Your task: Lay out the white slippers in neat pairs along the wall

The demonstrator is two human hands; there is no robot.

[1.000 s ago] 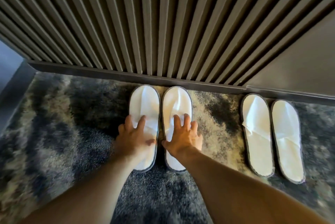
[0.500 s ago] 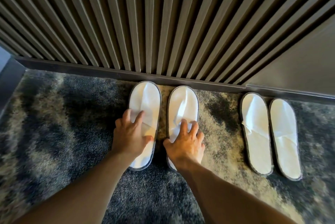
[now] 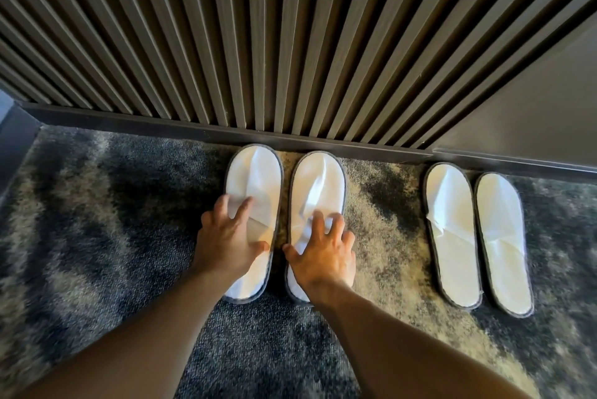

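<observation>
Two white slippers with grey edging lie side by side on the carpet, toes at the baseboard: the left one (image 3: 255,172) and the right one (image 3: 318,179), a narrow gap between them. My left hand (image 3: 226,237) lies flat on the left slipper's strap, fingers spread. On the right slipper's strap my right hand (image 3: 323,253) rests the same way, fingers apart. Neither hand grips anything. Both hands hide the slippers' middle parts. A second pair, one slipper (image 3: 450,237) beside the other (image 3: 504,243), lies further right, toes toward the wall.
A dark slatted wall (image 3: 290,43) with a baseboard (image 3: 161,122) runs across the top. The floor is mottled grey and beige carpet (image 3: 97,205). A plain panel (image 3: 533,108) stands at the right, and a wall corner (image 3: 13,140) at the far left.
The two middle slippers have moved slightly apart, leaving a gap between them. Both hands have slid back a little toward the heels. The right pair has stayed put.
</observation>
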